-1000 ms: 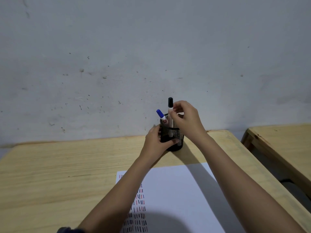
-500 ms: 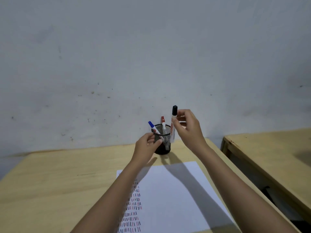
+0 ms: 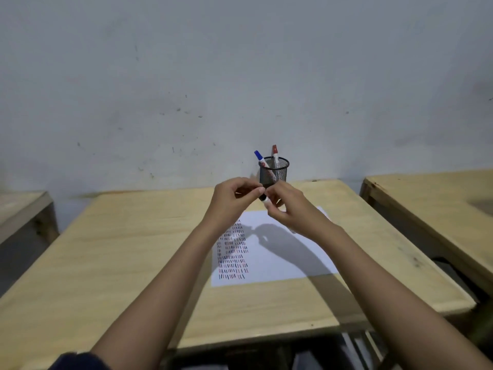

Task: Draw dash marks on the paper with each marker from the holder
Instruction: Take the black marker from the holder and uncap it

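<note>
A black mesh holder [image 3: 274, 173] stands at the table's far edge with a blue-capped marker [image 3: 259, 157] and a red-capped marker [image 3: 275, 153] sticking out. The black marker [image 3: 263, 197] is out of the holder, held above the paper between both hands. My left hand [image 3: 232, 200] pinches its black cap end. My right hand [image 3: 288, 206] grips its white body, most of which is hidden. The white paper [image 3: 280, 252] lies below, with rows of red, blue and black dashes [image 3: 232, 252] down its left side.
The wooden table [image 3: 120, 249] runs up to a grey wall. Another wooden table [image 3: 437, 209] stands close on the right, across a narrow gap. Part of a third table [image 3: 18, 209] shows at the left.
My right hand lifted the black marker out of the holder and drew it toward me. My left hand let go of the holder and took the marker's cap end. The view tilted down.
</note>
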